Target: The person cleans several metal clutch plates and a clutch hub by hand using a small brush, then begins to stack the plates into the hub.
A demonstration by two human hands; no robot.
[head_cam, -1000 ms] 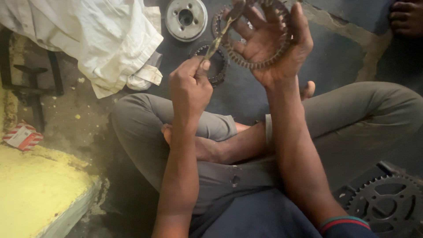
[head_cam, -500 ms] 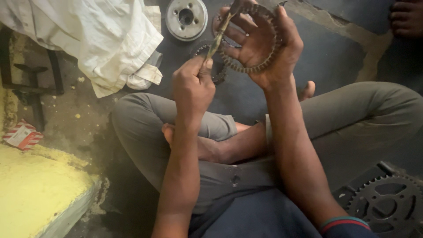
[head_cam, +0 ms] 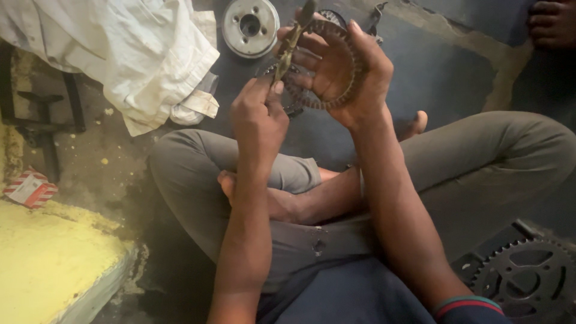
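I sit cross-legged on the floor with both arms raised in front of me. My right hand point(head_cam: 343, 71) holds a dark toothed ring point(head_cam: 354, 63), a friction plate with teeth round its rim, its fingers spread through and around it. My left hand point(head_cam: 259, 114) grips a thin, dull metal tool point(head_cam: 291, 41) that slants up to the ring's left edge. The tool's tip touches the ring near my right fingertips.
A round silver hub point(head_cam: 249, 26) lies on the dark mat just beyond my hands. A white cloth point(head_cam: 114, 48) is heaped at upper left. A large sprocket point(head_cam: 525, 279) lies at lower right. A small red-and-white box point(head_cam: 29, 189) sits by a yellow slab point(head_cam: 48, 264). Another person's foot point(head_cam: 552, 23) shows at top right.
My right hand and the ring have shifted slightly down and left, closing more around the ring. My left hand keeps the tool against the ring's left edge.
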